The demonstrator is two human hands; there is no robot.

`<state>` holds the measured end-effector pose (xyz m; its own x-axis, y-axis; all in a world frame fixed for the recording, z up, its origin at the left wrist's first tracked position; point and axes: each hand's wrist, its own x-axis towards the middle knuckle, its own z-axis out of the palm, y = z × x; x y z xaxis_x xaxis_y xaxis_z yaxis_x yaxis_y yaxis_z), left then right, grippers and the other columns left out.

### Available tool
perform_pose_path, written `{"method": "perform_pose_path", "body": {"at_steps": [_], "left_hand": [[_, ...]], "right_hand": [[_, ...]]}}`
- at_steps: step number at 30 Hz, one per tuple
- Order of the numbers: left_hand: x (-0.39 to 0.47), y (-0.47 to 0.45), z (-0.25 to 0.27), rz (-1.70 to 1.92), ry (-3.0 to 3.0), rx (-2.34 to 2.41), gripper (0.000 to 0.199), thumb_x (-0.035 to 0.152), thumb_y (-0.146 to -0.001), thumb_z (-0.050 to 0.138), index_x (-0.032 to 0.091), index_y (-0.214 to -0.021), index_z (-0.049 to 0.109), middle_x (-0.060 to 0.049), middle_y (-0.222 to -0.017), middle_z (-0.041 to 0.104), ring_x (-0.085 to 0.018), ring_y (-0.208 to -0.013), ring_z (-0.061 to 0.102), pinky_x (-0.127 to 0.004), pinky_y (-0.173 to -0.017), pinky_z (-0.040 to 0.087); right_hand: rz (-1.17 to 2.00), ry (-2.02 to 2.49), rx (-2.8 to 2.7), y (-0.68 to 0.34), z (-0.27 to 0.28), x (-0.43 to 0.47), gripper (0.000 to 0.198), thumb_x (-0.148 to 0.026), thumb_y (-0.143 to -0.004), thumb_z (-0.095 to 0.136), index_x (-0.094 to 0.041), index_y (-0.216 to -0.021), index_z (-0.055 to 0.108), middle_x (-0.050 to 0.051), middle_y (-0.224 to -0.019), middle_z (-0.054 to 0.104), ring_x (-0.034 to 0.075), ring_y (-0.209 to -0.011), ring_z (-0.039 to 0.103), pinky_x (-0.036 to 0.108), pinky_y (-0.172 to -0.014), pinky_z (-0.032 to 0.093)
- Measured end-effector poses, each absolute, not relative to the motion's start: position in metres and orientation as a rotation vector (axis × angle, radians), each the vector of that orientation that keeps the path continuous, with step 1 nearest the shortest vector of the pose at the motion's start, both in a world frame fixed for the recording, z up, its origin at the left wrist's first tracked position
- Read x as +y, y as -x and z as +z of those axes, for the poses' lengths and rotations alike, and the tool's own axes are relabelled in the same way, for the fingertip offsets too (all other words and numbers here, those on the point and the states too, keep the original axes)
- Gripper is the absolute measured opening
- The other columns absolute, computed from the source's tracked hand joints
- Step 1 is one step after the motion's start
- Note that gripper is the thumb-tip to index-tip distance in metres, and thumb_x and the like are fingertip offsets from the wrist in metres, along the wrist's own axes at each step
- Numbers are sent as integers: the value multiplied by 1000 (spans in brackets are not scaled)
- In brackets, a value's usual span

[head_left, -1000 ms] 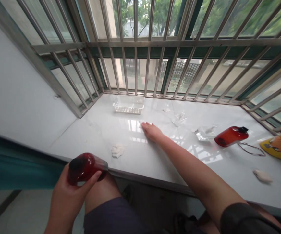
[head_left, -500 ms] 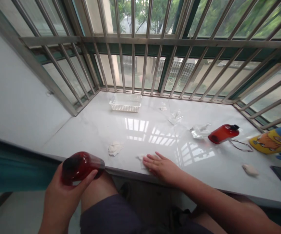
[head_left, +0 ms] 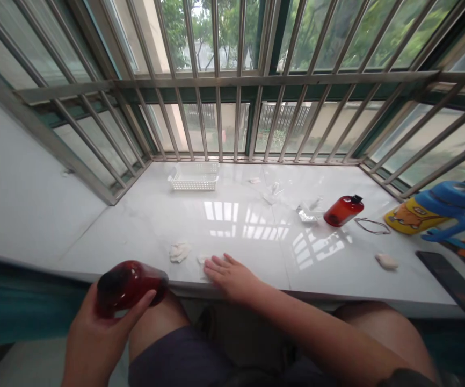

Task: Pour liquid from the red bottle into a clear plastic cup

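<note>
My left hand point(head_left: 97, 328) is wrapped round a dark red see-through bottle point(head_left: 146, 282), tilted on its side above my knee at the sill's front edge. On the white marble-look sill point(head_left: 136, 231), my right hand point(head_left: 230, 277) lies flat, fingers stretched out. A small white tissue point(head_left: 203, 260) shows at its fingertips, partly covered by them. Left of that lies a crumpled tissue point(head_left: 179, 252). Farther right, a second red bottle point(head_left: 340, 211) with a black top rests on its side.
A white perforated basket point(head_left: 193, 184) stands near the barred window. Crumpled clear plastic point(head_left: 308, 213), a thin cord loop point(head_left: 372, 226), a beige lump point(head_left: 386, 262), a blue-and-yellow flask point(head_left: 415, 214) and a black phone point(head_left: 452, 282) lie to the right.
My right hand has slid left along the sill with the small tissue, closer to the crumpled one. My view has turned right, showing more of the flask and phone. The left hand keeps its hold.
</note>
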<state>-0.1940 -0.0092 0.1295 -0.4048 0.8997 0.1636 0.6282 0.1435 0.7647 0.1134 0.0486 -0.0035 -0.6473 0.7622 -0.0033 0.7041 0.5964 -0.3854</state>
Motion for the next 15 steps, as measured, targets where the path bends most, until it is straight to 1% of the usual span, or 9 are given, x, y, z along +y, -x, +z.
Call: {"method": "perform_pose_path", "body": {"at_steps": [2, 3, 5, 7, 9, 10, 11, 13, 15], "left_hand": [[-11, 195, 133, 1180, -1464, 2077, 79, 66, -59, 90, 22, -121, 70, -9, -107, 80, -35, -93, 76, -46, -84, 62], [-13, 195, 134, 1195, -1455, 2071, 79, 65, -58, 91, 21, -121, 70, -10, -106, 80, -34, -92, 76, -45, -82, 62], [-16, 195, 135, 1198, -1449, 2082, 77, 63, -59, 91, 20, -119, 70, -10, -102, 80, -34, -89, 76, -45, -79, 63], [-18, 195, 134, 1192, -1454, 2102, 73, 62, -60, 90, 19, -116, 71, -9, -98, 80, -33, -87, 76, -44, -78, 63], [-18, 195, 132, 1214, -1448, 2081, 71, 61, -60, 90, 19, -114, 71, -8, -96, 80, -32, -86, 77, -43, -77, 64], [-18, 194, 130, 1220, -1440, 2069, 71, 60, -60, 90, 19, -113, 71, -8, -96, 80, -32, -86, 77, -42, -77, 64], [-16, 193, 129, 1220, -1432, 2065, 71, 60, -59, 90, 19, -113, 71, -7, -96, 80, -31, -85, 77, -41, -76, 65], [-13, 192, 126, 1188, -1428, 2090, 72, 61, -57, 90, 20, -113, 72, -6, -96, 81, -31, -85, 77, -41, -76, 65], [-10, 191, 124, 1174, -1453, 2112, 74, 64, -57, 89, 20, -114, 73, -6, -95, 81, -32, -84, 77, -42, -75, 65]], "right_hand": [[535, 1453, -2616, -141, 7, 71, 49, -38, -112, 44, -37, -161, 49, -2, -168, 48, 16, -158, 39, 39, -134, 21], [498, 1600, -2538, -163, 15, 89, 50, -35, -111, 44, -31, -161, 50, 3, -169, 46, 19, -159, 38, 42, -134, 21], [414, 1843, -2368, -208, 32, 124, 53, -23, -112, 33, -19, -164, 45, 16, -170, 43, 27, -159, 38, 56, -132, 20], [353, 2014, -2239, -234, 42, 142, 55, -18, -111, 29, -12, -164, 41, 24, -168, 42, 33, -158, 39, 64, -129, 22], [329, 2070, -2206, -229, 41, 130, 54, -18, -110, 30, -8, -163, 42, 27, -167, 42, 35, -157, 39, 64, -127, 25], [337, 2049, -2237, -216, 36, 113, 54, -20, -111, 32, -8, -161, 44, 26, -167, 43, 34, -158, 39, 61, -128, 27], [353, 1980, -2300, -200, 28, 91, 53, -22, -111, 35, -10, -161, 47, 22, -168, 43, 32, -158, 38, 56, -130, 26], [422, 1730, -2492, -171, 10, 43, 52, -29, -109, 48, -23, -161, 50, 7, -170, 44, 22, -160, 37, 41, -133, 25], [411, 1396, -2618, -164, -5, 7, 56, -32, -111, 43, -24, -166, 41, 5, -173, 39, 23, -162, 33, 46, -135, 21]]}}
